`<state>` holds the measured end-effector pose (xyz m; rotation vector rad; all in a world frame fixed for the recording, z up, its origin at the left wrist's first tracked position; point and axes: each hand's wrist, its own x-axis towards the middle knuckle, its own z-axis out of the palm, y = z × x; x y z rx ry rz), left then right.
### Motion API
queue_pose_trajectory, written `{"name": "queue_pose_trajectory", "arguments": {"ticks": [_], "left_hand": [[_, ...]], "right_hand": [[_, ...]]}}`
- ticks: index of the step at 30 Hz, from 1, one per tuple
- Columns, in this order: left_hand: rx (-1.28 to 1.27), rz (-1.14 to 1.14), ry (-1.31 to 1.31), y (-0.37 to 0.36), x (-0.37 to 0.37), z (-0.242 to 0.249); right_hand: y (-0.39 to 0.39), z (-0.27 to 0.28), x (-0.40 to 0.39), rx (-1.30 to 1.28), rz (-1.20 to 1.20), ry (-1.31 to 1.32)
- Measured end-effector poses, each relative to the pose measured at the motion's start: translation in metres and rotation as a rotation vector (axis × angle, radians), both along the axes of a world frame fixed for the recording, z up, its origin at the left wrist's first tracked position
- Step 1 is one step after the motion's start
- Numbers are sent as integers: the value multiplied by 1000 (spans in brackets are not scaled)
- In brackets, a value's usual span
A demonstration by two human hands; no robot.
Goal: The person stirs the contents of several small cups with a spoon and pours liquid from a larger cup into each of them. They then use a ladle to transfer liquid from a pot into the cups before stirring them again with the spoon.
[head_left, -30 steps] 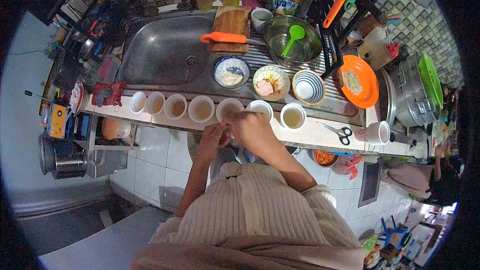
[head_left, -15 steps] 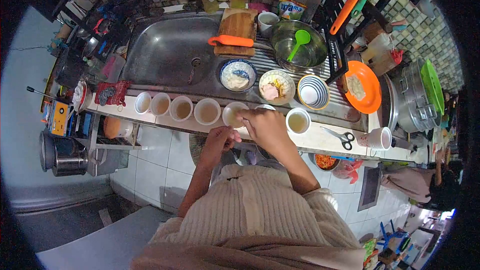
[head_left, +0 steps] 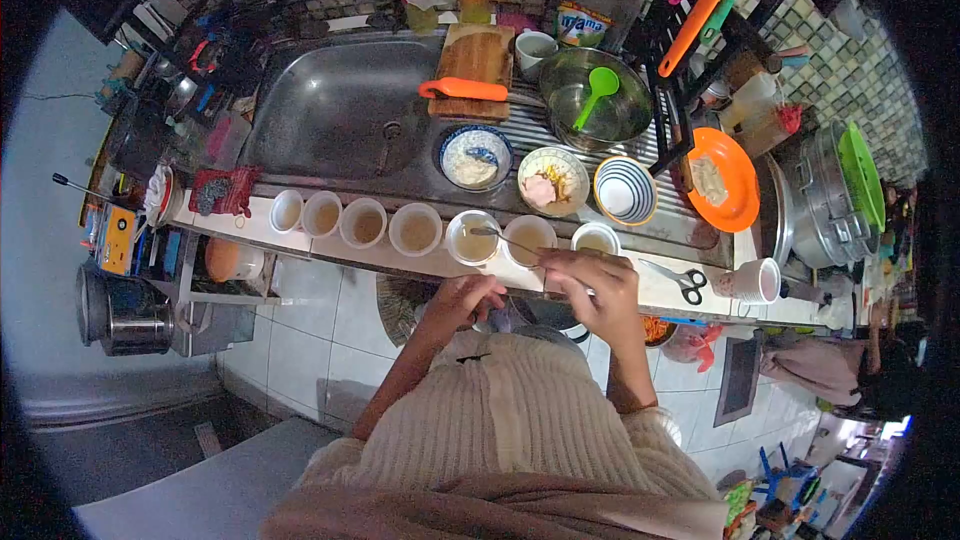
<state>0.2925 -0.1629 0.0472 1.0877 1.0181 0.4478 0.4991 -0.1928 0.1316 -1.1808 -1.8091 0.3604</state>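
While the right hand (head_left: 598,290) is closed around the handle end of a thin metal spoon (head_left: 505,237), fingers curled tight on it, the spoon's far end reaches left over the rim of a white cup (head_left: 473,239) holding pale liquid. Left hand (head_left: 468,298): fingers loosely curled below the counter edge, just beneath that same cup; whether it holds anything cannot be told. Cups: a row of seven white cups along the front ledge of the counter (head_left: 640,285), the spoon cup fifth from the left, with another cup (head_left: 529,238) touching it on the right and a further cup (head_left: 596,238) just above the right hand. Behind the row, on the ribbed drainboard: a blue-rimmed bowl (head_left: 475,157) of white paste, a pale bowl (head_left: 553,180) with pinkish pieces, a striped empty bowl (head_left: 624,191). Further back: a steel pot (head_left: 590,105) with a green ladle (head_left: 597,90), a wooden board (head_left: 475,65) with an orange-handled knife (head_left: 465,89), a sink (head_left: 340,105). To the right: an orange plate (head_left: 725,180), scissors (head_left: 680,278), a stack of cups (head_left: 750,282). Writing: a packet (head_left: 585,25) against the tiled wall reads "mama".
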Motion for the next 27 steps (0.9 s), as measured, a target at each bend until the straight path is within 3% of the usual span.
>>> {"name": "queue_pose_trajectory", "arguments": {"ticks": [2, 4, 7, 13, 14, 16, 21, 27], "left_hand": [[27, -42, 19, -1, 8, 0], [2, 6, -69, -4, 16, -5], [-80, 40, -175, -8, 27, -4], [-48, 226, -248, -24, 42, 2], [-271, 300, -266, -22, 46, 4], [-272, 330, -317, -23, 51, -5], [-320, 415, -336, -23, 59, -14], [-285, 421, -328, -21, 63, -8]], "right_hand": [[-4, 2, 6, 77, -27, 37], [-14, 8, 12, -85, -202, 195], [-18, 8, 19, -123, -313, 154], [-7, -6, 23, -115, -185, -91], [-2, -12, 22, -71, -164, -106], [1, -19, 17, -38, -141, -120], [8, -20, 18, -206, -17, -303], [26, -25, 14, -151, -104, -317]]}}
